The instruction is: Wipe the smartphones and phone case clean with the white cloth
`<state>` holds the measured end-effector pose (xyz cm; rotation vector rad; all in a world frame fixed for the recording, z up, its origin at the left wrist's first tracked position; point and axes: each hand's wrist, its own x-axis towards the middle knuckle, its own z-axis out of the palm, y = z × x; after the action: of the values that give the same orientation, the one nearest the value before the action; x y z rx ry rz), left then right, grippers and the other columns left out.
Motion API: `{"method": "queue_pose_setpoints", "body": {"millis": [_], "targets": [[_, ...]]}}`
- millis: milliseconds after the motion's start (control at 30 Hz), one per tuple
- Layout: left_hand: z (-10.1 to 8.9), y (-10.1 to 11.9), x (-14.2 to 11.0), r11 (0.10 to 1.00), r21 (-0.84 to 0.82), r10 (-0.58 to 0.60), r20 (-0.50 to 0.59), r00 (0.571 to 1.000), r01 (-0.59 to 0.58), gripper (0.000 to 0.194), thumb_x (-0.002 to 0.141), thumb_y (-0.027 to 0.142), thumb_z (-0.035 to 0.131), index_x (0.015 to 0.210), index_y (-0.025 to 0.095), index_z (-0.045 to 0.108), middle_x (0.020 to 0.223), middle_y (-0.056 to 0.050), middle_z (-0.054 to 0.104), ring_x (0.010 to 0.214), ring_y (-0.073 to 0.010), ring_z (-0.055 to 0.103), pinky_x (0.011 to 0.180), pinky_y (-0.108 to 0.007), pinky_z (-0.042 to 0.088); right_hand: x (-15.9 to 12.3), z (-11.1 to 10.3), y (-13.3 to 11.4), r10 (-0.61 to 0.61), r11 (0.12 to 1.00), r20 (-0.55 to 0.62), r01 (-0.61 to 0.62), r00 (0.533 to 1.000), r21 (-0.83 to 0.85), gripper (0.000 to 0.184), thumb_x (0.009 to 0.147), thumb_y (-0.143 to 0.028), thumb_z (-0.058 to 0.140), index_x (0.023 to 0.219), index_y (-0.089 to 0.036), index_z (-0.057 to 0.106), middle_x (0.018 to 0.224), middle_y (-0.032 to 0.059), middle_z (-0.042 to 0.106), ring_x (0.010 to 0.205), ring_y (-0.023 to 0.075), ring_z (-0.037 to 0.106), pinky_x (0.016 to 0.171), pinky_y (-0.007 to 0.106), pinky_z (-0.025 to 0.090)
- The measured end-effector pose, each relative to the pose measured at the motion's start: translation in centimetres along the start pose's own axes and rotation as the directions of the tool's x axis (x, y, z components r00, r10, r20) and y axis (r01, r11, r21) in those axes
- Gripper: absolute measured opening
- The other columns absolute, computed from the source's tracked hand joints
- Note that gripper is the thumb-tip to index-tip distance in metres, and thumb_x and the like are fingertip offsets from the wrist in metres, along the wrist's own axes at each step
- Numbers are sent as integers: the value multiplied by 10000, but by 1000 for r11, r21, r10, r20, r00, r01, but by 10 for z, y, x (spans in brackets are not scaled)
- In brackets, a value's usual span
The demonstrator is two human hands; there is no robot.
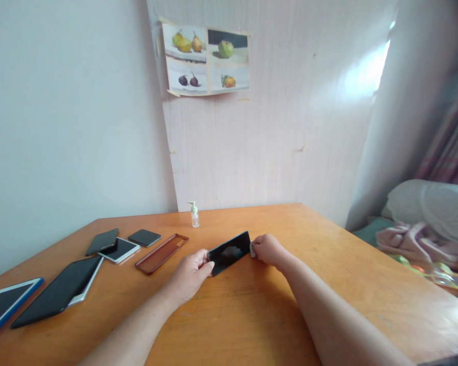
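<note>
The left grip (190, 274) pinches a black rectangular glass-fronted phone (229, 253) above the brown wooden counter (248, 320); the right grip (270, 250) pinches a small whitish pad (252, 250). Probably stiff, slippery, breakable: hold phone edges.

Nothing readable so far, folks: not a word, brand or number comes through! Up at the far side, the taped sheet (207, 63) carries four painted fruit panels, and no lettering can be made out on it. Down to the pump bottle (195, 219) at the far edge, and any print there is perhaps just too small to tell. In the middle, the tilted phone (229, 253) turns a dark screen our way (a reflection, no digits). Across to the left, the white-framed device (119, 250) gives no legible mark, and near left, the blue-edged tablet (9, 301) likewise yields nothing.
</note>
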<state>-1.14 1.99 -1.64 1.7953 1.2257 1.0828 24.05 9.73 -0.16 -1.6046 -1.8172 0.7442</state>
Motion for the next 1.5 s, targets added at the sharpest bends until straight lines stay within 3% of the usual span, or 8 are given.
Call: {"method": "queue_pose_setpoints", "body": {"millis": [200,333,500,733,900,1200,1333,1500], "targets": [[-1,-5,1,1000,19,16,16,1000,-17,147,855,326,560,818,184,557,739,6,616,729,-163,597,680,-255,433,0,-1,0,-5,998,-21,6,1000,57,219,761,-184,480,684,-175,686,564,-5,582,539,111,500,516,216,340],[-1,-4,1,1000,19,9,9,1000,-9,140,850,317,559,808,184,552,718,13,602,716,-160,591,674,-252,434,1,0,0,19,999,3,-20,1000,39,179,682,-139,531,538,-159,636,462,-2,518,481,111,458,484,226,308],[-1,-5,1,1000,24,15,18,1000,-15,157,854,336,566,816,184,555,731,9,612,731,-160,594,677,-248,433,1,0,0,-17,998,-22,18,1000,67,250,787,-203,460,747,-173,705,585,-5,602,515,103,492,489,207,325],[-2,-5,0,999,39,16,13,1000,-16,161,856,338,563,827,180,564,738,7,611,727,-159,592,671,-246,429,3,5,3,-64,998,-41,63,997,-29,184,683,-133,566,528,-174,657,507,19,588,539,132,516,523,233,333],[0,-2,-2,986,155,58,1,998,-58,129,866,300,539,820,183,569,733,18,596,722,-153,579,661,-241,407,1,2,-6,-167,985,-166,170,972,9,313,891,-280,439,842,-189,734,707,27,682,669,149,598,606,233,397],[2,8,-6,968,237,96,-32,995,-86,113,863,273,531,828,185,592,742,11,643,719,-162,587,651,-237,406,-45,37,-48,-577,805,-59,579,815,131,299,962,-341,449,1030,-214,711,977,59,740,874,185,668,759,249,460],[3,14,-7,977,179,116,-14,993,-112,133,860,232,500,890,191,623,855,-12,693,836,-186,626,713,-243,436,-63,47,-64,-669,740,56,658,741,143,309,988,-323,402,989,-210,689,873,46,728,774,158,650,691,225,445],[1,9,-5,969,231,91,-25,996,-82,122,852,284,535,815,188,600,740,5,647,713,-167,595,661,-251,410,-40,31,-46,-505,863,-45,506,862,-2,312,970,-348,422,940,-210,701,830,47,724,745,166,636,664,226,416]]}}
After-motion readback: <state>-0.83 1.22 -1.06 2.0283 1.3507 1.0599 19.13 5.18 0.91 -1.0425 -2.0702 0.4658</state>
